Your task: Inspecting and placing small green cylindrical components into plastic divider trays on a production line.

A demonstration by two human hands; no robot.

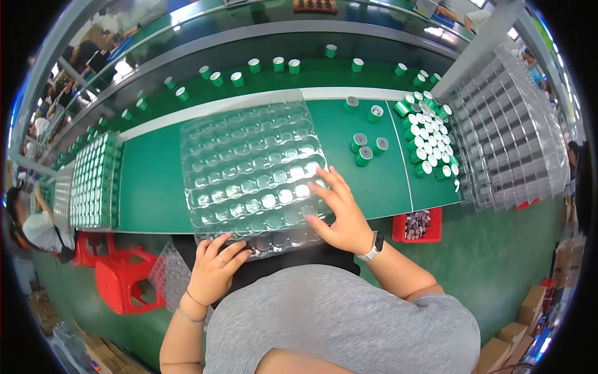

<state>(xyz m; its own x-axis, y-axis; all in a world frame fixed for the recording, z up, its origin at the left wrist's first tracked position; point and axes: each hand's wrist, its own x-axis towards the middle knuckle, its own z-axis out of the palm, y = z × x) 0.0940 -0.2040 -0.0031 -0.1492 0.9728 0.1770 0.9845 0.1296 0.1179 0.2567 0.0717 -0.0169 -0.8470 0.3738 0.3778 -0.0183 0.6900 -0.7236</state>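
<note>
A clear plastic tray point(249, 168) with rows of round pockets lies on the green table, its near edge hanging over toward my body. My left hand point(215, 265) rests at its near left corner, fingers spread over the rim. Over the right side of the tray is my right hand point(341, 218), with fingers apart and the tips at the pockets; I cannot tell how firmly they touch. No pocket visibly holds a part. To the right stand a few loose green cylinders point(364, 156) with grey tops, apart from my hand.
White-topped green cylinders point(430, 140) crowd the table's right end, beside stacked clear trays point(511, 128). A filled tray stack point(96, 181) stands at left. More cylinders point(278, 64) line the conveyor point(374, 78) beyond. Below are a red bin point(417, 225) and red stools point(128, 280).
</note>
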